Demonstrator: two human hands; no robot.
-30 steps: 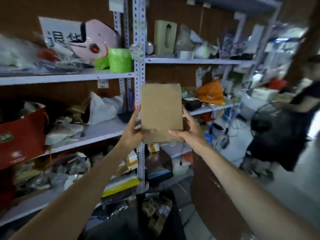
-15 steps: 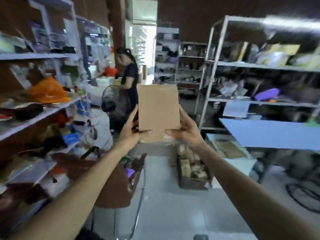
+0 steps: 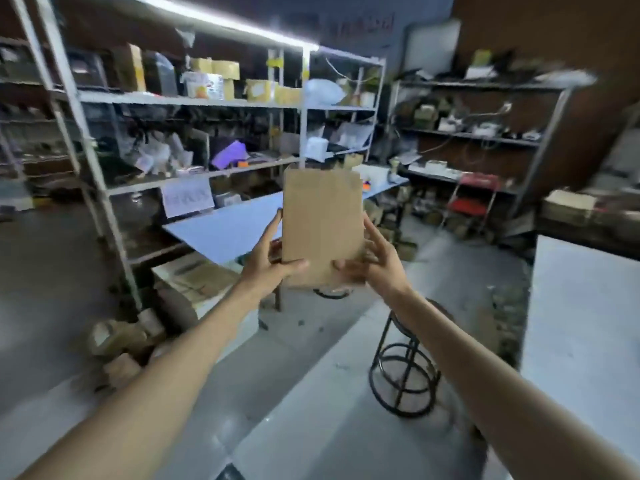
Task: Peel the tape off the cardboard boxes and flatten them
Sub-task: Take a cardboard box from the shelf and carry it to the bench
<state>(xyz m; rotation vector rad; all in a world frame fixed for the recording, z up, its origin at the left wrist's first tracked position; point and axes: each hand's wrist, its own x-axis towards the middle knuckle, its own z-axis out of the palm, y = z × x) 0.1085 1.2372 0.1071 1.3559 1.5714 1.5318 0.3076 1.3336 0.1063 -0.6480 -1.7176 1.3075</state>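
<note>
Gripping is noted at both lower corners of the cardboard box point(image 3: 322, 220). The fingers point(image 3: 273, 225) of the left hand point(image 3: 265, 270) are laid up its left edge, with the thumb pressed across the front near the bottom. The right hand point(image 3: 375, 263) is set likewise on the right edge, thumb folded onto the front face. The box is thus pinched by both hands and held in the air at arm's length, touching nothing else.

Material: plain brown board, matt, unprinted on the side seen. Shape: a flat rectangle, the top edge slightly notched. The long axis is held vertical, and the broad face is turned toward the camera.

Behind the box a pale blue bench point(image 3: 228, 230) with a smooth top is seen. A black metal stool point(image 3: 405, 368), braced with rings, is stood on the grey floor point(image 3: 311, 410) under the right forearm. Small cardboard scraps point(image 3: 117, 341) are heaped on the floor at lower left. Metal shelving point(image 3: 194, 102) with pale uprights is loaded with cartons and bags and lit by a light strip point(image 3: 235, 27) above. A red chair point(image 3: 474, 192) is placed by the far shelves. The edges of the view are blurred.
</note>
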